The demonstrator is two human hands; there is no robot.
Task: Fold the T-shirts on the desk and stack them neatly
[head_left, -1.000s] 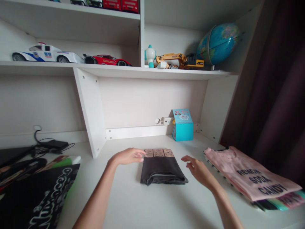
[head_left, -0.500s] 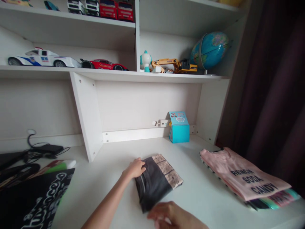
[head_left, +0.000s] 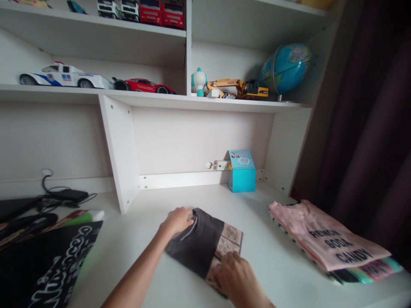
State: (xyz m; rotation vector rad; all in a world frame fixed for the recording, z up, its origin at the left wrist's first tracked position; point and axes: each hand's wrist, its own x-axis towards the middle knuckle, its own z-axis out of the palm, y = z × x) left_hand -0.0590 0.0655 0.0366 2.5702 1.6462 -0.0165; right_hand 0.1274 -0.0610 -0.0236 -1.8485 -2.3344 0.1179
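Observation:
A small folded dark grey garment (head_left: 201, 244) with a patterned beige band (head_left: 229, 241) lies on the white desk (head_left: 263, 265) in front of me. My left hand (head_left: 176, 221) rests on its far left corner, fingers curled over the edge of the cloth. At its near right end my right hand (head_left: 234, 276) presses down on the beige band, fingers bent onto the fabric.
A stack of folded shirts, pink one on top (head_left: 327, 241), lies at the right. Dark printed clothes (head_left: 54, 269) and cables (head_left: 58, 196) sit at the left. A blue paper box (head_left: 242, 171) stands at the back. Toy cars (head_left: 64, 76), an excavator (head_left: 236, 87) and a globe (head_left: 285, 68) fill the shelf above.
The garment has been turned on the desk, its beige band swinging from the far side round to the near right. My right hand came onto the band; my left stayed on the cloth.

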